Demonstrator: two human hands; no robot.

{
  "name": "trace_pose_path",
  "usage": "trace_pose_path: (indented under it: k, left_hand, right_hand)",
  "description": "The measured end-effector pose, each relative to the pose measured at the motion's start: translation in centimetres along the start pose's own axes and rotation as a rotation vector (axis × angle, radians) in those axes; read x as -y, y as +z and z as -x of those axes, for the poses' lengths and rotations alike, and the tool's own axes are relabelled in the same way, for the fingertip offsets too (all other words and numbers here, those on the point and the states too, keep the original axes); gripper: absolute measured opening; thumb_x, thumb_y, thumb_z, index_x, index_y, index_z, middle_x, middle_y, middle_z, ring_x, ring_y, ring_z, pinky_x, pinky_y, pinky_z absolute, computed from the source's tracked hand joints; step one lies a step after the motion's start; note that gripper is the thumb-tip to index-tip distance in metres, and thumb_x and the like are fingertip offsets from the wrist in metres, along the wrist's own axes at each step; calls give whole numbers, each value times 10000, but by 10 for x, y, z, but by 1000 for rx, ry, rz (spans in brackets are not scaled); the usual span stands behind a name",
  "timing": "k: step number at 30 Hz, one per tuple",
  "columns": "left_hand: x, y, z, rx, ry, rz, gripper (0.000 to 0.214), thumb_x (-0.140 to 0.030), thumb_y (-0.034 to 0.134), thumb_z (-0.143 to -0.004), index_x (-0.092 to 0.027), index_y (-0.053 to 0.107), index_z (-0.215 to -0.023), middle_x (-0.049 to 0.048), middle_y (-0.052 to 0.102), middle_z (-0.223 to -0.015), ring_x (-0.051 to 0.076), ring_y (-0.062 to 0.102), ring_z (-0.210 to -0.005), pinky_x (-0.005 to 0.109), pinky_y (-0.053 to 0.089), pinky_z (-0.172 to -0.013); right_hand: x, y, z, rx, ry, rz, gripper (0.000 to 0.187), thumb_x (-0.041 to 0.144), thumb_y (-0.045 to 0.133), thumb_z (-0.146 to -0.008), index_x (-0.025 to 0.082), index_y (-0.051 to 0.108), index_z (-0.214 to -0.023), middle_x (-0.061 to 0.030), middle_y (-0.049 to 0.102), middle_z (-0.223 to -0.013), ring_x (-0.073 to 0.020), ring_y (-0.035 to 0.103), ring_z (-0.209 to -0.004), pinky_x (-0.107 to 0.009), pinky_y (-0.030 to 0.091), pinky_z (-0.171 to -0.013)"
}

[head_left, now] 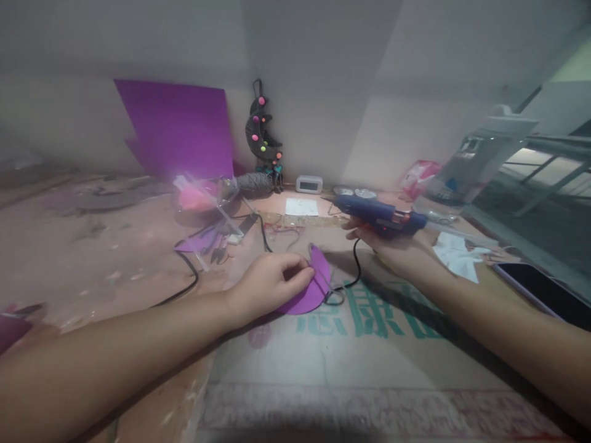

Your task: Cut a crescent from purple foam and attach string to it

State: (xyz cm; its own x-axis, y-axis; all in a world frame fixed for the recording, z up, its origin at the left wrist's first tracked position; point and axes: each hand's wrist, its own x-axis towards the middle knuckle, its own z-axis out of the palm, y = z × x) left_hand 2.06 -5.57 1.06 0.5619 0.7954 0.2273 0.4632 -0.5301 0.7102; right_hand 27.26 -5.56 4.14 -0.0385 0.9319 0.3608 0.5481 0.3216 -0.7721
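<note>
My left hand (270, 284) is closed in a pinch on a purple foam piece (314, 286) that rests on a cardboard sheet (351, 351) with green printing. My right hand (388, 243) grips a blue hot glue gun (381, 215), held above the cardboard to the right of the foam piece, nozzle pointing left. Its black cord (355, 271) loops down beside the foam piece.
A large purple foam sheet (178, 129) leans on the back wall beside a dark crescent ornament (261, 132) with coloured pompoms. Clear bags with pink material (198, 197), a small white clock (309, 184), white paper scraps (457, 255) and a phone (540, 286) lie around.
</note>
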Motion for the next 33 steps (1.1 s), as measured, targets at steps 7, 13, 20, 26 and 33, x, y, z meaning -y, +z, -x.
trace_pose_path:
  k: [7, 13, 20, 26, 33]
  left_hand:
    - [0, -2, -6, -22, -58, 103, 287, -348, 515, -914, -171, 601, -706, -3, 623, -704, 150, 581, -694, 252, 428, -643]
    - [1, -2, -6, -35, -83, 97, 283, -365, 521, -907, -164, 632, -742, 6, 635, -723, 156, 585, -702, 262, 431, -647]
    - [3, -1, -6, -40, -81, 120, 292, -371, 524, -913, -167, 610, -723, 3, 633, -735, 159, 585, -720, 264, 431, -659]
    - [2, -2, -6, -33, -81, 112, 284, -358, 527, -908, -167, 610, -715, 1, 629, -730, 155, 582, -712, 260, 425, -653]
    - [3, -1, -7, -18, -61, 82, 270, -349, 520, -908, -168, 637, -745, 4, 655, -736, 158, 600, -710, 259, 429, -648]
  right_hand:
    - [-8, 0, 31, 47, 177, 188, 344, 572, 572, -865, 261, 701, -798, -48, 748, -779, -300, 724, -793, -503, 578, -840]
    - [-12, 7, 38, 128, 84, 110, 339, 597, 570, -861, 317, 748, -928, -37, 767, -982, -320, 713, -1009, -490, 576, -905]
    - [-14, 5, 38, 80, 151, 220, 400, 639, 559, -828, 269, 697, -760, -65, 744, -829, -324, 712, -858, -520, 567, -820]
    - [-8, 4, 35, 94, 125, 277, 426, 630, 526, -830, 255, 622, -651, -59, 699, -727, -293, 673, -743, -469, 554, -727]
    - [-6, 9, 36, 0, 208, 283, 355, 628, 653, -717, 276, 615, -684, -60, 699, -708, -332, 685, -732, -505, 563, -681]
